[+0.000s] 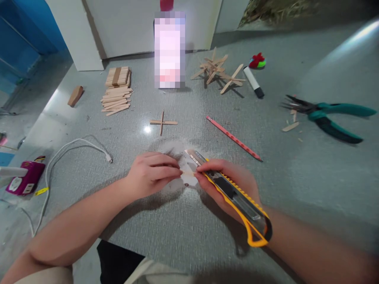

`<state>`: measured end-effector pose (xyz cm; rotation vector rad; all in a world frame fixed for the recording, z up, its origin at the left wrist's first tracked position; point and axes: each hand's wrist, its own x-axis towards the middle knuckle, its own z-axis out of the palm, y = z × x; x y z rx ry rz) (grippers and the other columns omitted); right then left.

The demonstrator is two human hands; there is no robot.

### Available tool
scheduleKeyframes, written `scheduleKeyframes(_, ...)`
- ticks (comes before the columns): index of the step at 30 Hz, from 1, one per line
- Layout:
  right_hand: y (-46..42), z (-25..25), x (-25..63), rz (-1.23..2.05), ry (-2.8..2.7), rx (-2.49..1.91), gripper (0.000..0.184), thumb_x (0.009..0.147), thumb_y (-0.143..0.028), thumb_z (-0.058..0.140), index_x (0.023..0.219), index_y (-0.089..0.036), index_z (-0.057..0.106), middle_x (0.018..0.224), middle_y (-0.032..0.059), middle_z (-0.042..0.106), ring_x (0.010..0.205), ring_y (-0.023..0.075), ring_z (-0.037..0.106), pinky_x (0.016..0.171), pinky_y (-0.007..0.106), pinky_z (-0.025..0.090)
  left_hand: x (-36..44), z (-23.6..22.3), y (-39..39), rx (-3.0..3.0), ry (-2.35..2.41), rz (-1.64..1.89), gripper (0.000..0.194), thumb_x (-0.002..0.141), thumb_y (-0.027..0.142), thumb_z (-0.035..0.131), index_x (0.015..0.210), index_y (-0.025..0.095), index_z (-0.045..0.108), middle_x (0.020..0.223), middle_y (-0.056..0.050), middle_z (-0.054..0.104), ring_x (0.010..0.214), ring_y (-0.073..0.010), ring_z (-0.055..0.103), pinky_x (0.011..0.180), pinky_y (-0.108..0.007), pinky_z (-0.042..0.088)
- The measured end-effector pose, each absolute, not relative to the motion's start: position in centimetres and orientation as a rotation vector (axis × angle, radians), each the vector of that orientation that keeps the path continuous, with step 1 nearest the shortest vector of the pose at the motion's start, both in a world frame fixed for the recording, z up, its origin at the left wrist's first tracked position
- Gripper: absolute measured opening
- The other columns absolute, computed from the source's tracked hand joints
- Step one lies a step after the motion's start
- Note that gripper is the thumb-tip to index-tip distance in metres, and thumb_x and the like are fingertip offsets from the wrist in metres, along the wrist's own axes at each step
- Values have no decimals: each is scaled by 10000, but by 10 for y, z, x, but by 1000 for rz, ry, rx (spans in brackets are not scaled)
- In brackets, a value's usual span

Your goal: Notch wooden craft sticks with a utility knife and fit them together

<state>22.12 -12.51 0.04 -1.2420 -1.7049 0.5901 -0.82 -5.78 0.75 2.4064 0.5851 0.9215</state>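
Observation:
My right hand (233, 185) is closed round a yellow and black utility knife (237, 197), its blade (194, 156) extended and pointing away from me. My left hand (152, 173) pinches a small wooden stick piece (187, 173) against the grey floor, fingertips touching those of the right hand. White dust and shavings (177, 148) lie on the floor just beyond both hands.
Two crossed sticks (162, 122) lie beyond my hands, a red pencil (233, 138) to the right. Farther off are a stack of sticks (117, 90), a glued stick structure (217, 71), a marker (254, 82), teal pliers (328, 116), a white cable (74, 148) and a purple device (25, 181).

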Motion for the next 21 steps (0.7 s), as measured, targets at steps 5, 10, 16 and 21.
scheduleKeyframes(5, -124, -1, 222, 600, -1750, -1279, 26, 927, -286, 658, 916, -265, 648, 761, 2, 741, 632, 186, 706, 577, 310, 562, -5, 10, -60, 2231, 676, 770, 95, 929, 240, 712, 997, 202, 766, 959, -70, 775, 827, -148, 729, 738, -264, 588)
scheduleKeyframes(10, -126, -2, 222, 592, -1773, -1288, 25, 927, -280, 666, 931, -280, 641, 760, -4, 739, 611, 189, 697, 557, 314, 559, -1, 8, -64, 1958, 810, 671, 93, 873, 215, 720, 950, 178, 758, 855, -52, 748, 702, -126, 680, 602, -225, 527)
scheduleKeyframes(16, -132, -2, 216, 599, -1797, -1229, 62, 915, -252, 667, 949, -292, 634, 761, -13, 736, 592, 186, 695, 559, 322, 568, 9, 4, -80, 1518, 923, 748, 181, 869, 226, 704, 1032, 161, 660, 803, -24, 709, 649, -102, 666, 589, -207, 537)
scheduleKeyframes(21, -133, -1, 212, 603, -1806, -1226, 70, 911, -239, 671, 943, -291, 637, 755, -25, 747, 584, 175, 706, 549, 302, 560, 17, 2, -86, 1308, 896, 838, 156, 827, 213, 740, 939, 165, 643, 848, -27, 717, 743, -110, 694, 679, -227, 576)
